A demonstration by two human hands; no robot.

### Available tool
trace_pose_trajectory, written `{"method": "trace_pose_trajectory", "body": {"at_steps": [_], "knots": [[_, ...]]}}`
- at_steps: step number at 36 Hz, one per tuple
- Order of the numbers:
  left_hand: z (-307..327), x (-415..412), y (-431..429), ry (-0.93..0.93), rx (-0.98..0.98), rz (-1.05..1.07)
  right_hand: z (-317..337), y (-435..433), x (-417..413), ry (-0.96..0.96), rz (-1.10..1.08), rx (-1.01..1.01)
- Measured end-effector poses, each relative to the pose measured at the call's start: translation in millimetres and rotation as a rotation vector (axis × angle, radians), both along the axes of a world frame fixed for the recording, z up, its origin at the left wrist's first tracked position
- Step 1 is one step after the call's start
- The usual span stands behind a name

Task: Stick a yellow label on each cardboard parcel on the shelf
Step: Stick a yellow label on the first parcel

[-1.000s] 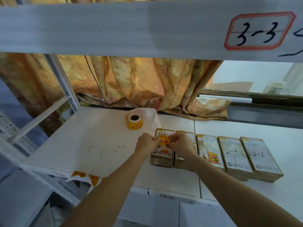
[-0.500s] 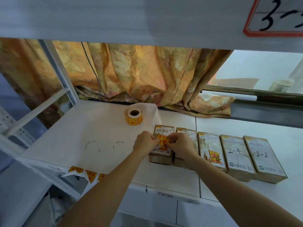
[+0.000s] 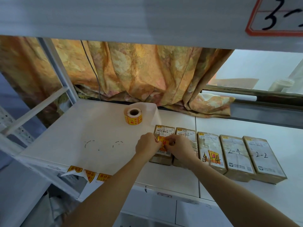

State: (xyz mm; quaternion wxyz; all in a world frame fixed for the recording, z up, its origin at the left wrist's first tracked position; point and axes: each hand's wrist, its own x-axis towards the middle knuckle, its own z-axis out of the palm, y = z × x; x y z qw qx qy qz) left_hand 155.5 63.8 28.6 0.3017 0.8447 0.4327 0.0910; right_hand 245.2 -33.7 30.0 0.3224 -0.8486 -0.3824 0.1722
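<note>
Head view looks down on the white shelf [image 3: 98, 128], where five cardboard parcels lie side by side in a row; I take the leftmost parcel [image 3: 163, 131] as my landmark. My left hand [image 3: 147, 147] sits at its left edge and my right hand [image 3: 179, 147] just to its right, partly over the second parcel [image 3: 186, 132]. Between them, over the middle of the landmark parcel, I hold a yellow label [image 3: 162, 142] with red print; the fingers of both hands are pressed together, pinching its two side edges. Whether the label already touches the cardboard I cannot tell. The third parcel [image 3: 210, 151] to the right carries a yellow and red sticker near its front end. Beyond it, the fourth parcel [image 3: 236, 154] is marked 2-4 and the fifth parcel [image 3: 262, 156] is marked 2-2. Behind and to the left of the landmark parcel the label roll [image 3: 133, 116] stands on the shelf, with a pale strip of backing curling off to its right. To the front left, loose yellow labels [image 3: 89, 174] hang over the shelf edge. Behind everything hangs an orange curtain [image 3: 139, 71].
</note>
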Motion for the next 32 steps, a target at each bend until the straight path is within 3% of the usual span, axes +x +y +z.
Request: {"method": "trace_pose_trajectory", "body": {"at_steps": [13,32], "knots": [[-8,-5,-10,-0.043,0.243,-0.140,-3,-1,-7,-0.062,0.023,-0.033],[-29,-20,-4,-0.078,0.183,-0.115,-5,-6,-4,-0.117,0.036,-0.029]]}}
